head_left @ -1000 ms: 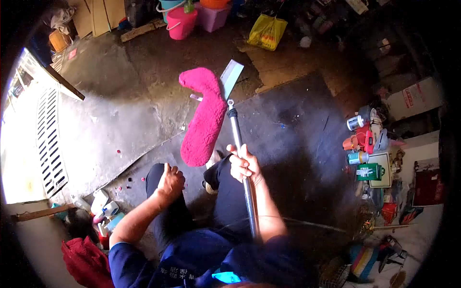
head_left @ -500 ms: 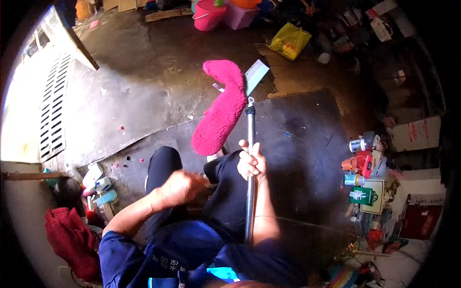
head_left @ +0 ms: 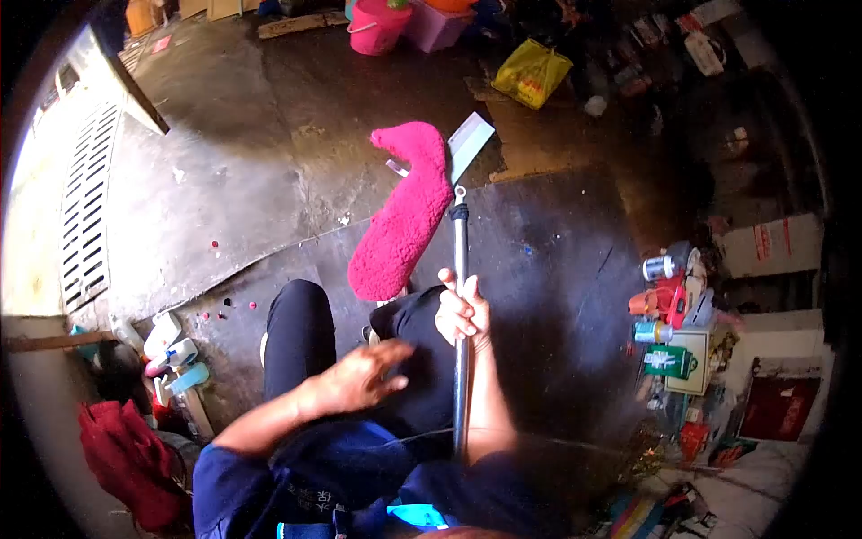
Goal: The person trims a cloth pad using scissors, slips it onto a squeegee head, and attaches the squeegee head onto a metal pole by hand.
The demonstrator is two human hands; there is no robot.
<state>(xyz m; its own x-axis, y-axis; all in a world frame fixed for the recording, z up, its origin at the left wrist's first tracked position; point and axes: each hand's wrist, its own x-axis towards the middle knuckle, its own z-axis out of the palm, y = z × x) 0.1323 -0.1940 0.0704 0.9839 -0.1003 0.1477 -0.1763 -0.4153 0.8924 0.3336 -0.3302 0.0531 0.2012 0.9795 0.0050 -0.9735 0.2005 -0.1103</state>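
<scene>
My right hand (head_left: pixel 463 310) is wrapped round a grey metal pole (head_left: pixel 461 247), which stands out past my knees. At the pole's far end are a metal ring, a fluffy pink cover (head_left: pixel 406 216) bent like a hook, and a flat pale blade (head_left: pixel 469 146). My left hand (head_left: pixel 364 375) hovers over my lap, left of the pole, with thumb and fingers apart and nothing visible in it. It does not touch the pole.
A pink bucket (head_left: pixel 377 27) and a yellow bag (head_left: pixel 532 74) stand at the far side. Bottles and a green box (head_left: pixel 670 361) line the right. More bottles (head_left: pixel 171 346) and a dark red cloth (head_left: pixel 130 463) lie at the left. A floor grate (head_left: pixel 87 211) runs along the left.
My left hand has moved from over my left knee in toward my lap. The right hand keeps its hold on the pole. The whole view has shifted.
</scene>
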